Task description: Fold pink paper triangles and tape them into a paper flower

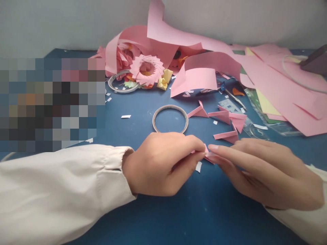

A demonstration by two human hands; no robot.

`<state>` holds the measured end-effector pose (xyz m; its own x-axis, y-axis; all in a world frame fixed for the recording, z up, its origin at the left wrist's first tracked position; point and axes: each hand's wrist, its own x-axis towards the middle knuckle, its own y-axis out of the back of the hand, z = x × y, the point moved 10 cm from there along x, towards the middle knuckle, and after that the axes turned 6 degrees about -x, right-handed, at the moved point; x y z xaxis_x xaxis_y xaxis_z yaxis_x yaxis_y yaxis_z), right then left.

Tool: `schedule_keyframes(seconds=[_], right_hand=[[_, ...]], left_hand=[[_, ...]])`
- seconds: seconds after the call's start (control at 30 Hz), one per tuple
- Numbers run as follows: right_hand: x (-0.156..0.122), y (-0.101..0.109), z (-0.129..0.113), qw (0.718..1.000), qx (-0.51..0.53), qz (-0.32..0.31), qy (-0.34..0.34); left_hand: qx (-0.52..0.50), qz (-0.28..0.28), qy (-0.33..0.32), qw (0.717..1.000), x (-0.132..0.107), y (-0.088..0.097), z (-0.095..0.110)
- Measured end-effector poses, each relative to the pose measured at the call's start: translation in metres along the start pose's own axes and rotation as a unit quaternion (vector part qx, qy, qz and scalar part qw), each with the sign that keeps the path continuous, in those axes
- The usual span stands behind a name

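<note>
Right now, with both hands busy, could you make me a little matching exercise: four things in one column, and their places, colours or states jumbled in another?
Things:
1. Wreath
2. Table
3. Nearer ring
4. Fingers

Places, colours or states:
A. just beyond the left hand
B. at a small pink piece
C. pink, with a toothed edge
D. blue, strewn with white scraps

Right pairs: 1-C, 2-D, 3-A, 4-B
</note>
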<state>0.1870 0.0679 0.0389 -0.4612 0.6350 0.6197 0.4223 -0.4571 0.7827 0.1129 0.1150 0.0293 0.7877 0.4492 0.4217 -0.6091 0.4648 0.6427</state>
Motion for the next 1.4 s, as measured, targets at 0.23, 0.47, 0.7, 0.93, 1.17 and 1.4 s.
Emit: schedule_keyframes(seconds=[0.23,0.47,0.7,0.93,1.17,1.4], right_hand=[[-0.003,-0.006,0.008,0.998,0.029,-0.015,-0.054],[-0.004,-0.007,-0.002,0.999,0.012,-0.047,0.022],[-0.017,-0.013,-0.001,0.992,-0.018,-0.106,0.065],[-0.015,-0.001,-0.007,0.992,-0.011,-0.098,0.074],[-0.018,-0.013,-0.008,0.987,-0.023,-0.122,0.106],[-0.016,-0.014,-0.014,0.989,-0.011,-0.113,0.097]], left_hand=[[0.032,0.000,0.002,0.999,-0.001,0.001,0.000],[0.043,0.003,0.006,0.999,-0.001,0.000,-0.001],[0.042,0.091,0.096,0.990,-0.005,0.018,-0.013],[0.153,0.013,0.032,0.988,-0.005,-0.003,-0.011],[0.159,-0.029,0.039,0.986,-0.008,-0.011,-0.020],[0.233,-0.069,-0.033,0.970,-0.009,-0.019,-0.008]])
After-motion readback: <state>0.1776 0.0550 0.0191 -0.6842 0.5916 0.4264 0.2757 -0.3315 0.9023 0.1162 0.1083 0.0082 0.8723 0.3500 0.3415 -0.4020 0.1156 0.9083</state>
